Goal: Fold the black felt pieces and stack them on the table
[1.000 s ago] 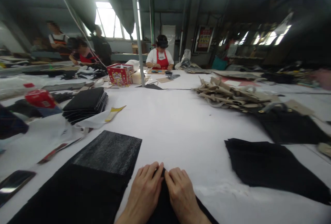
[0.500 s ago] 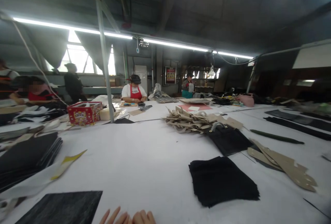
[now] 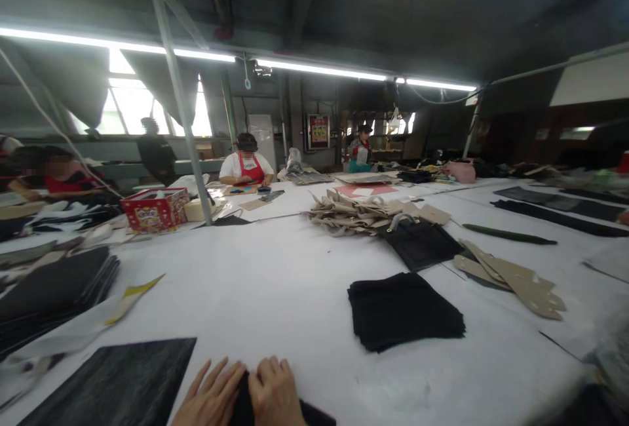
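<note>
Both hands rest side by side at the bottom edge of the white table [image 3: 275, 282]. My left hand [image 3: 209, 398] lies with fingers stretched out and spread on a piece of black fabric [image 3: 243, 400]. My right hand [image 3: 275, 394] has its fingers curled down onto the same fabric, pressing its top edge. A larger black sheet [image 3: 118, 383] lies flat just left of my left hand. A stack of black fabric pieces [image 3: 403, 310] sits to the right, out of reach of both hands.
A pile of black sheets [image 3: 49, 288] lies at far left, beside a red printed box [image 3: 154, 210] and a metal pole [image 3: 184, 124]. Tan cut pieces [image 3: 363, 211] and tan strips [image 3: 515, 278] lie further right. People in red aprons work at the far side [image 3: 246, 165].
The view has swung up and to the right, then dropped a little. My hands stay together on the black fabric; my left fingers are now more spread.
</note>
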Demonstrator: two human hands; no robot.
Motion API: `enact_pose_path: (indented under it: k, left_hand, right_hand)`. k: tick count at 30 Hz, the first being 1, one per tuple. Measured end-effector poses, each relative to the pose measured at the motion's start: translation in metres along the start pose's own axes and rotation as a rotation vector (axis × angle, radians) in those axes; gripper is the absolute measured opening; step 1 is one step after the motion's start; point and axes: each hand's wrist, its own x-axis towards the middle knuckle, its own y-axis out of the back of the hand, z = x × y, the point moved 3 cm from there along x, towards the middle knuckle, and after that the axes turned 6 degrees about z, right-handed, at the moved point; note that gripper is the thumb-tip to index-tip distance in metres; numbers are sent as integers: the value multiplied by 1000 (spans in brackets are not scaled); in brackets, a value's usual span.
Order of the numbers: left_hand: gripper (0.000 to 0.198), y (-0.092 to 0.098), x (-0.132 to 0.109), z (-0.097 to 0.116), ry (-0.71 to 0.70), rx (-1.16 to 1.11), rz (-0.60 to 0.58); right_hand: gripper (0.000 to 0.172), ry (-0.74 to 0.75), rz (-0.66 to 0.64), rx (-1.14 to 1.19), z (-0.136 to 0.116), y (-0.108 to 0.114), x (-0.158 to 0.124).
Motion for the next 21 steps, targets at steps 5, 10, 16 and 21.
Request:
enact_pose_path:
  k: [5,10,16,21]
  left_hand:
    - [41,22,14,15,335,-159,-288]
    - [40,22,15,12,425,-207,-411]
    - [37,26,15,13,400,-234,-399]
    - [35,28,15,11,385,-261,-391]
  right_hand:
    - [16,-30,-271,153,7,31,1]
    - [22,-17,-331,247,11,25,-5]
    - [30,22,-336,234,14,28,-10]
    - [32,38,-336,226,15,30,-14]
